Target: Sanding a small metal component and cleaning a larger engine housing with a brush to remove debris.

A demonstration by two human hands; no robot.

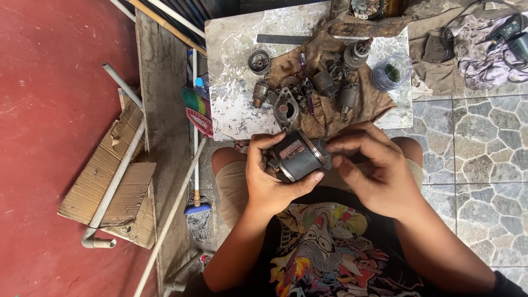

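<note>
Two hands at work: both on one part, held over the lap, just this side of the low slab.

Far left of the left hand: flattened cardboard point(110, 190) on the red floor, a white pipe point(113, 190) lying across it.

Between cardboard and left hand: a broom point(196, 165) leaning along the slab edge, bristles up by a blue-capped bottle point(200, 84).

Left hand point(269, 176): closed around the motor housing point(300, 157), thumb over the top, fingers wrapped beneath; the palm bears its weight.

Motor housing: dark grey metal cylinder with a paper label, lying tilted between the two hands, touching both.

Handling, my judgement: heavy for its bulk, rigid, probably greasy and so a bit slick. Best taken round the barrel with a full wrap, as the left hand has it, not by the thin rim or any protruding bit at the end.

Right hand point(371, 168): fingers pinched together at the housing's right end; whatever small piece they grip is hidden behind the fingertips, cannot tell what.

Beyond the hands: stone slab point(231, 71) with a brown rag point(330, 104) spread on it, carrying an armature point(260, 92), a round end cap point(258, 60), a pale cast cover point(286, 111) and two more small motor bodies point(352, 77).

Beyond and right of the right hand: clear plastic jar point(390, 71) at the slab's corner, something green inside.

Far right: crumpled cloths point(478, 55) on the patterned tile.
</note>
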